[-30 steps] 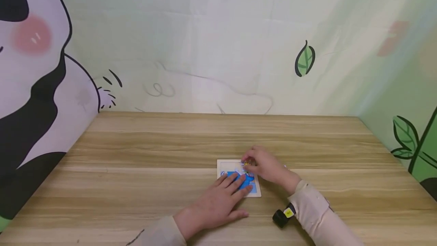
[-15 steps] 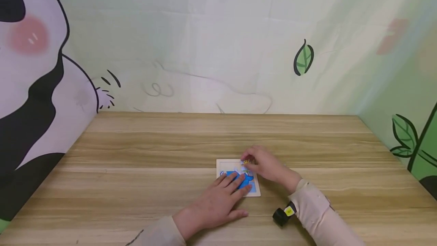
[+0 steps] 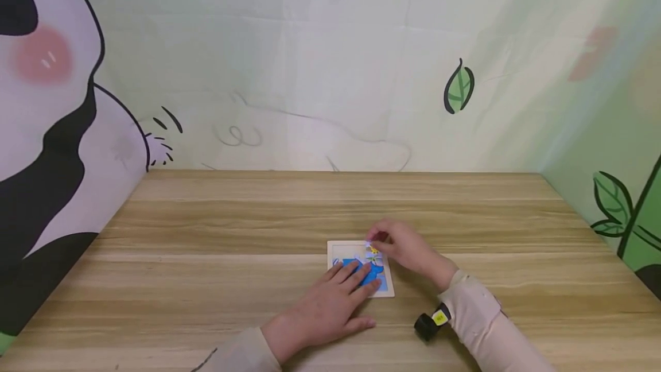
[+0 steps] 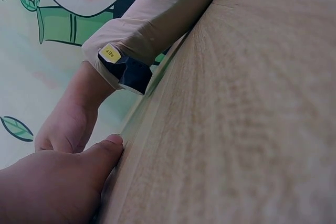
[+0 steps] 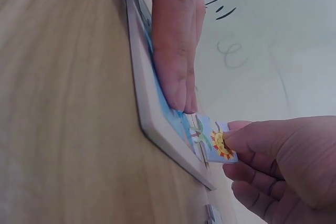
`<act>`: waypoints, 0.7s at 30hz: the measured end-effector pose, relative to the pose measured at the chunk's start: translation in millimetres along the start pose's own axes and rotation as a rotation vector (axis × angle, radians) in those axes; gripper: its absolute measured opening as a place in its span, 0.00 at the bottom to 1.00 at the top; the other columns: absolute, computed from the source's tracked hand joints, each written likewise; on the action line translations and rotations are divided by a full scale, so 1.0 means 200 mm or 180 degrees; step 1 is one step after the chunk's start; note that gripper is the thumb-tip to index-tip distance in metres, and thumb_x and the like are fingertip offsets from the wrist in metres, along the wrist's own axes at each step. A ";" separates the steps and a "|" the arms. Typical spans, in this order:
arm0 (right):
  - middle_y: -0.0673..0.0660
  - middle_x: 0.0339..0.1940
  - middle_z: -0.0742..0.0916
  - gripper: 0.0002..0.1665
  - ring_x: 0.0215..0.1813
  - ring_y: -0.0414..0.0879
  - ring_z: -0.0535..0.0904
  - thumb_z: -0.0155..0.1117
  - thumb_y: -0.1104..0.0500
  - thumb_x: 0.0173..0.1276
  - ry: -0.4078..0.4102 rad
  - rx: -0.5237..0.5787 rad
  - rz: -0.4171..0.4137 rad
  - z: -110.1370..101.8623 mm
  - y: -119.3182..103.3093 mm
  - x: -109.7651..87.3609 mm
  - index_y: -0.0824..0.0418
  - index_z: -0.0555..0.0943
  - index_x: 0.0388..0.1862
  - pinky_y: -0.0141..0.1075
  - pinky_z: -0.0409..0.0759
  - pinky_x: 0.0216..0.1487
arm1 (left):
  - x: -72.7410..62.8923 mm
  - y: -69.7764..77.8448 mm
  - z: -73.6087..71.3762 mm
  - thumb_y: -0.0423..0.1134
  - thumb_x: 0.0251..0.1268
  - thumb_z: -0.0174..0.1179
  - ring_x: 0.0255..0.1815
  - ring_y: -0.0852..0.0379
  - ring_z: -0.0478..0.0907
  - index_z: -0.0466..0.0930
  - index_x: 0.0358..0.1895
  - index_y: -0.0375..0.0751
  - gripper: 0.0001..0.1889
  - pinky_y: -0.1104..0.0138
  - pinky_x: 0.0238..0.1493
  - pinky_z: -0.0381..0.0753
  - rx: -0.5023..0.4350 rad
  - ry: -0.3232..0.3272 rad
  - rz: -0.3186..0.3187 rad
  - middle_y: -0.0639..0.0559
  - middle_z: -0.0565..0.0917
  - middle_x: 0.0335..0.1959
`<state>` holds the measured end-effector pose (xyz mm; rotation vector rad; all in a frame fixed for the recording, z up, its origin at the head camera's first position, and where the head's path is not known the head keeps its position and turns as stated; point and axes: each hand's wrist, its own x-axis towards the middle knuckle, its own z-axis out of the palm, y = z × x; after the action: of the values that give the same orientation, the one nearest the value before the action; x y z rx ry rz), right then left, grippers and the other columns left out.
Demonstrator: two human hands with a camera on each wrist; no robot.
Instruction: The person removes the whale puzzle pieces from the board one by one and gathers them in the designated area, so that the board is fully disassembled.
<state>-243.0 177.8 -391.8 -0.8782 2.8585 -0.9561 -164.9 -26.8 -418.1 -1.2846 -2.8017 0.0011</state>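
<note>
Sun piece is showing at one o'clock on puzzle tray; right hand is pinching its edge, seemingly for alignment. Left hand, fingers spread, is covering seven o'clock, probably bracing tray against desk.

Woodgrain table under puzzle frame, small object

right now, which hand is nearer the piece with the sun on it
Right. The right hand pinches the sun piece; the left hand rests on the puzzle tray, just short of that piece.
</note>
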 end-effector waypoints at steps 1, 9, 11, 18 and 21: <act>0.53 0.37 0.85 0.05 0.41 0.43 0.79 0.62 0.66 0.66 0.0004 0.0029 0.0003 0.00 0.00 0.00 0.60 0.83 0.38 0.33 0.79 0.44 | 0.00 0.00 0.00 0.66 0.71 0.38 0.78 0.50 0.54 0.58 0.74 0.54 0.34 0.54 0.75 0.58 0.0000 -0.0004 0.0003 0.49 0.60 0.76; 0.53 0.36 0.86 0.04 0.39 0.41 0.78 0.61 0.66 0.66 -0.0018 0.0219 0.0008 -0.03 0.01 -0.01 0.60 0.82 0.37 0.30 0.78 0.42 | 0.00 0.00 -0.01 0.66 0.71 0.36 0.78 0.50 0.54 0.57 0.75 0.55 0.34 0.53 0.76 0.58 -0.0011 -0.0030 0.0017 0.49 0.58 0.77; 0.53 0.36 0.86 0.04 0.40 0.41 0.79 0.61 0.66 0.67 -0.0033 0.0229 -0.0001 -0.04 0.01 -0.02 0.60 0.82 0.37 0.30 0.78 0.42 | 0.00 0.00 0.00 0.66 0.71 0.36 0.78 0.50 0.54 0.57 0.75 0.55 0.34 0.53 0.76 0.58 -0.0019 -0.0025 0.0030 0.49 0.58 0.77; 0.53 0.36 0.87 0.05 0.39 0.40 0.78 0.60 0.66 0.68 -0.0110 0.0316 -0.0024 -0.05 0.03 -0.01 0.60 0.83 0.37 0.29 0.78 0.42 | 0.00 0.00 0.00 0.66 0.71 0.35 0.78 0.49 0.54 0.57 0.75 0.55 0.34 0.53 0.75 0.58 -0.0008 0.0022 0.0047 0.49 0.58 0.77; 0.53 0.36 0.87 0.06 0.38 0.39 0.78 0.59 0.66 0.68 -0.0132 0.0347 -0.0023 -0.06 0.02 -0.01 0.60 0.83 0.38 0.29 0.79 0.42 | 0.00 0.00 0.00 0.66 0.71 0.35 0.78 0.49 0.54 0.57 0.75 0.54 0.34 0.53 0.75 0.58 -0.0007 0.0030 0.0041 0.49 0.59 0.77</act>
<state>-246.3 187.8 -385.6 -0.8880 2.7412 -1.0695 -164.8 -27.2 -417.6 -1.2996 -2.7864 -0.0076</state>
